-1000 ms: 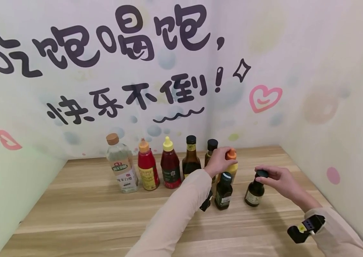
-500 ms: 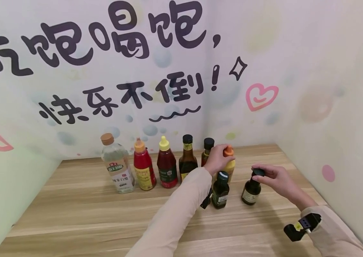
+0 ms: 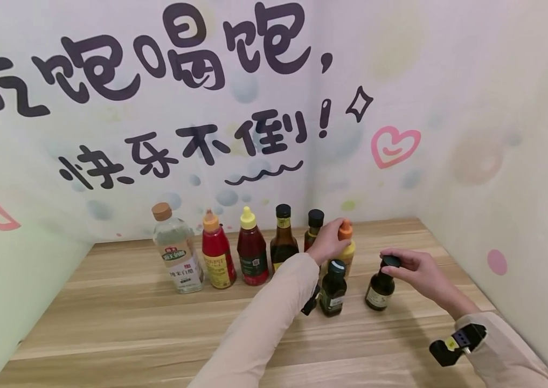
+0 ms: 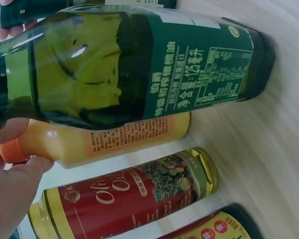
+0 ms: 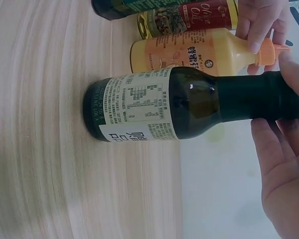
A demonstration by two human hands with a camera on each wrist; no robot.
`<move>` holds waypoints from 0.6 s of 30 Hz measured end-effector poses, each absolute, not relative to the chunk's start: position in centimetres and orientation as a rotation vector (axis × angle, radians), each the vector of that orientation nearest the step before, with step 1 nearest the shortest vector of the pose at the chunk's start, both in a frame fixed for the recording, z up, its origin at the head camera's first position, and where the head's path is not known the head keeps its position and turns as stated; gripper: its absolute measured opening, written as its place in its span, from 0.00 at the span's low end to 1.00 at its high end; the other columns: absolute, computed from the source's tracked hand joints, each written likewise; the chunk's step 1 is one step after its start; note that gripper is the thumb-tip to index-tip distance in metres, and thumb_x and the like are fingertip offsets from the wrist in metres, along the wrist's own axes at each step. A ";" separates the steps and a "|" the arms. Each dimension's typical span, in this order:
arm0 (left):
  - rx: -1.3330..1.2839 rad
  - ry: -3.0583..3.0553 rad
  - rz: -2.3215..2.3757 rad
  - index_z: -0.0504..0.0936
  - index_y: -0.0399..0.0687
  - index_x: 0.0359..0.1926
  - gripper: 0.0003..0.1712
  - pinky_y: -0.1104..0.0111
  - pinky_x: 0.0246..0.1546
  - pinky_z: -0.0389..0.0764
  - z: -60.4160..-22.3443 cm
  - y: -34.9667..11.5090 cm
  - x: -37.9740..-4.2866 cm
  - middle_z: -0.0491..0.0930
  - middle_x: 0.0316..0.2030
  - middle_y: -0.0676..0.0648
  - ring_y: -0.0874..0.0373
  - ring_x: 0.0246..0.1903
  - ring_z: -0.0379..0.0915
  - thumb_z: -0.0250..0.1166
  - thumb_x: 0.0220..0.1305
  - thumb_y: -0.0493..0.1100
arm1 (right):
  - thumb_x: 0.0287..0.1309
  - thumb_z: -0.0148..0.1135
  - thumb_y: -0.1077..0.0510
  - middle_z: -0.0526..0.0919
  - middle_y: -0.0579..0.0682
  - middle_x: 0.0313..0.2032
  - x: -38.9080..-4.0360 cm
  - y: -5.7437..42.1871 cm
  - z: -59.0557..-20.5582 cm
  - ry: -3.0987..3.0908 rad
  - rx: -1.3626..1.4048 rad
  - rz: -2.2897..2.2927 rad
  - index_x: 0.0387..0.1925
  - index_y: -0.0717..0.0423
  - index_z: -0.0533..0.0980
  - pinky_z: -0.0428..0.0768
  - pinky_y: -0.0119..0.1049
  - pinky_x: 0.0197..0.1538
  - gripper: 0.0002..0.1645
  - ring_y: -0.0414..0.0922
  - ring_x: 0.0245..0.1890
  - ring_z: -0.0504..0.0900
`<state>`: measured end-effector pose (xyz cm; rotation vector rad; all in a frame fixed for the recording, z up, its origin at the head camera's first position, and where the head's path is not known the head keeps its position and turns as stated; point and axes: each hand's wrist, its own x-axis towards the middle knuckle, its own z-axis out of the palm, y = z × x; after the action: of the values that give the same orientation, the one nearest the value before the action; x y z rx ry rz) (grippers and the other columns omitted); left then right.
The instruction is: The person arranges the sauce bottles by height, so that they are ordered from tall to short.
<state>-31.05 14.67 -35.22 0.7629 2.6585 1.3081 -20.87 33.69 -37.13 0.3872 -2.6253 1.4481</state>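
Observation:
My left hand [image 3: 331, 240] pinches the orange cap of a yellow squeeze bottle [image 3: 348, 252] standing in the row of bottles. In the left wrist view, its thumb lies against that cap, partly behind a green glass bottle [image 4: 134, 64] close to the camera. That same squat dark bottle [image 3: 334, 291] stands in front of the yellow one in the head view. Farther right, my right hand [image 3: 421, 272] grips the dark cap of a small dark glass bottle [image 3: 379, 291] with a cream label. The right wrist view shows thumb and fingers around its capped neck [image 5: 284, 102].
Left of my left hand stand a clear vinegar bottle [image 3: 179, 258], two red squeeze bottles, the nearer-left one [image 3: 217, 256] orange-capped, and a brown bottle [image 3: 283, 242]. An olive oil bottle [image 4: 134, 199] stands beside the yellow one. Printed walls [image 3: 274, 108] enclose the wooden table [image 3: 133, 334].
The head view has turned slightly to the right. Both hands keep their holds on the caps, and the bottles stand in the same places.

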 end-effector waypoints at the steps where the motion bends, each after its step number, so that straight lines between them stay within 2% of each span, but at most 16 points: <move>1: 0.760 2.656 1.318 0.70 0.42 0.52 0.22 0.71 0.47 0.71 -35.2 14.7 -31.0 0.73 0.48 0.46 0.56 0.45 0.70 0.61 0.55 0.33 | 0.54 0.60 0.57 0.74 0.64 0.48 -20.9 33.7 -37.1 -2.626 0.388 1.450 0.51 0.65 0.70 0.77 0.27 0.37 0.24 0.30 0.40 0.76; 12: 0.692 2.643 1.349 0.68 0.47 0.53 0.22 0.68 0.48 0.71 -35.8 15.2 -31.1 0.73 0.49 0.47 0.57 0.45 0.70 0.60 0.57 0.36 | 0.53 0.60 0.57 0.75 0.63 0.48 -20.9 33.7 -37.1 -2.615 0.384 1.451 0.51 0.64 0.71 0.77 0.27 0.37 0.24 0.31 0.40 0.76; 18: 0.714 2.683 1.323 0.68 0.45 0.53 0.23 0.68 0.47 0.72 -35.6 15.2 -31.1 0.74 0.48 0.45 0.56 0.45 0.71 0.61 0.56 0.36 | 0.53 0.60 0.56 0.74 0.62 0.48 -21.0 33.8 -37.3 -2.629 0.368 1.447 0.51 0.63 0.71 0.77 0.27 0.38 0.25 0.30 0.41 0.76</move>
<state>-31.09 15.25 -35.61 0.7142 2.6830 1.3225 -20.95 33.77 -37.29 0.3676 -2.6289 1.4469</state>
